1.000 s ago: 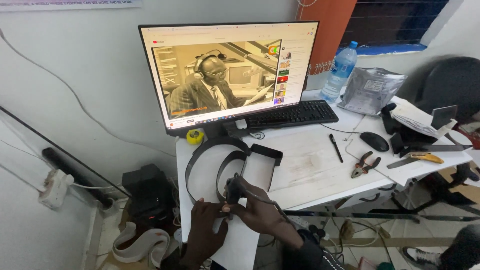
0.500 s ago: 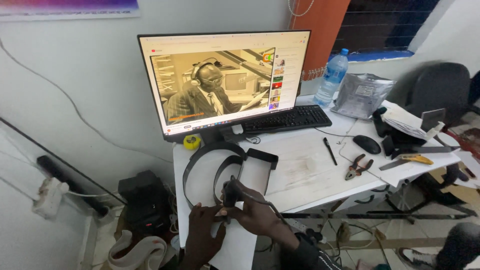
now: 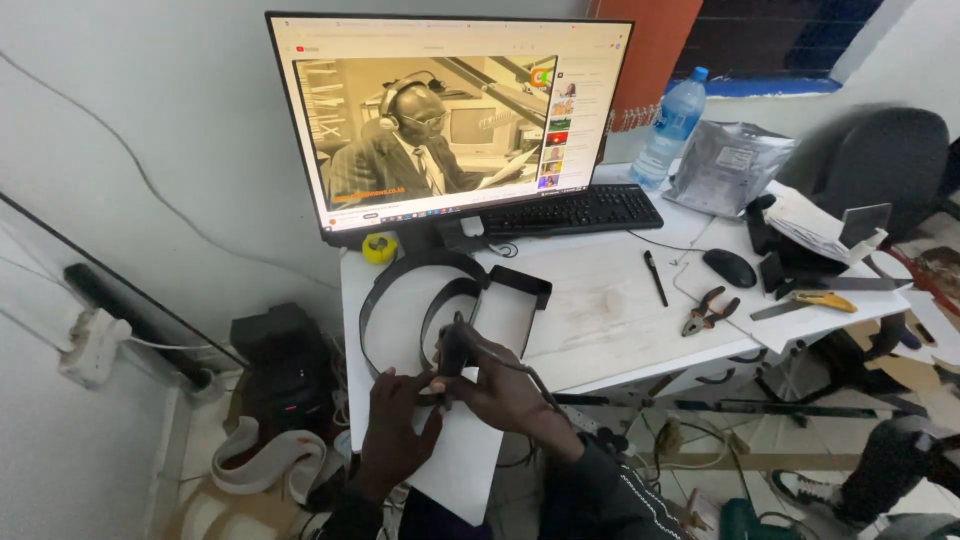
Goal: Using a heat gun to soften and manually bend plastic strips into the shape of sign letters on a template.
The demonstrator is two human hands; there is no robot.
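My right hand [image 3: 500, 390] grips a dark pen-shaped tool [image 3: 452, 350] with a cable trailing off to the right, its tip pointing down. My left hand [image 3: 395, 425] rests just left of it, fingers pinching something small and dark near the tool's tip at the table's front left edge. What it pinches is too small to tell. Both hands sit over a white sheet [image 3: 460, 460] that hangs over the white table [image 3: 600, 310]. A curled black band [image 3: 400, 290] with a black rectangular end [image 3: 515, 285] lies just beyond the hands.
A monitor [image 3: 450, 110] playing a video stands at the back, a black keyboard [image 3: 575, 210] in front. A pen [image 3: 655, 277], pliers [image 3: 705, 310], mouse [image 3: 730, 267], yellow-handled tool [image 3: 815, 302], water bottle [image 3: 675, 125], silver bag [image 3: 730, 165] and yellow tape roll [image 3: 379, 247] lie around.
The view has shifted slightly, so the scene sits a little differently in frame. My hands stay together at the table's front edge, still on the tool.
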